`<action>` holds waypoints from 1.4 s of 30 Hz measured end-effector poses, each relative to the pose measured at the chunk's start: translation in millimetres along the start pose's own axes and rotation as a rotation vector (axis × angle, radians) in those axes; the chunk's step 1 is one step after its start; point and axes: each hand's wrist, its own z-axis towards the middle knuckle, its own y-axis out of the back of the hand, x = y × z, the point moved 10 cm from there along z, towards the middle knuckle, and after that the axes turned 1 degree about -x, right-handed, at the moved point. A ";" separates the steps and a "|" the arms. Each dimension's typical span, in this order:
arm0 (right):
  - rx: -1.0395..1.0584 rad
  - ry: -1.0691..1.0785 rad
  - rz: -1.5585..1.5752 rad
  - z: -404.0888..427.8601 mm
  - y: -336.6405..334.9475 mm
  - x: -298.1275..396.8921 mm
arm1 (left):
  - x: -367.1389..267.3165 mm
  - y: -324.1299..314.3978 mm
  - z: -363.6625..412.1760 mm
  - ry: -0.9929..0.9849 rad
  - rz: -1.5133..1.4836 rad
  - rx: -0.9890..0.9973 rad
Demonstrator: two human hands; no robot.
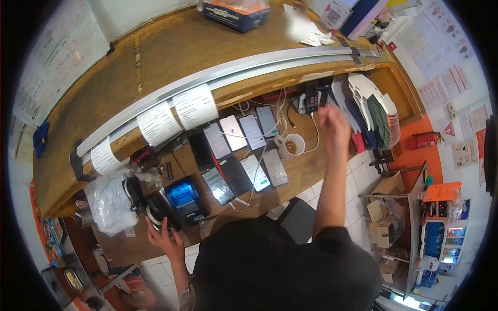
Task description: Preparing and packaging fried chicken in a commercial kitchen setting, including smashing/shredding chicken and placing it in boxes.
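Note:
My left hand [168,240] is at the front left of the wooden desk, fingers apart. Its fingertips are close to a round black and white object [156,214], perhaps a tape roll; contact is unclear. Beside that stands a blue and black Epson printer [186,198]. My right hand [335,126], blurred, is raised at the right near a dark phone [311,96]. A small black item [323,98] shows at its fingertips; whether it is gripped is unclear. Two rows of smartphones lie between my hands, including a lit one [255,173]. A mug [291,145] holds brown liquid.
White charging cables [283,112] run over the phones. Printed paper strips [194,107] hang from the shelf edge. A plastic bag [111,206] sits at the left. Stacked envelopes or papers [379,112] stand at the right. A fire extinguisher [426,140] is beyond the desk.

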 end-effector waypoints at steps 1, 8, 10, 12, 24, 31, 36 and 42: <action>-0.125 -0.109 -0.097 -15.2 51.5 -51.0 | -4.9 -1.4 2.5 -0.021 -0.025 0.014; -0.351 -0.281 -0.310 9.6 177.8 -229.6 | -34.5 -2.5 19.3 -0.143 0.031 0.114; -0.303 -0.261 -0.412 64.9 177.9 -242.7 | -37.6 2.6 25.1 -0.147 0.051 0.095; -0.308 -0.204 -0.488 117.3 183.1 -253.4 | -40.4 2.3 27.2 -0.168 0.042 0.063; -0.422 -0.069 -0.812 189.0 117.4 -211.2 | -43.1 4.3 4.0 -0.077 0.102 0.073; -0.600 -0.054 -0.511 139.1 195.6 -226.3 | -60.2 -5.4 34.7 -0.113 0.081 0.112; -0.746 -0.192 -0.608 58.7 234.3 -242.7 | -59.7 -10.4 36.0 -0.117 0.046 0.113; -0.748 -0.225 -0.684 42.8 254.5 -260.1 | -71.2 -14.2 37.0 -0.160 -0.005 0.156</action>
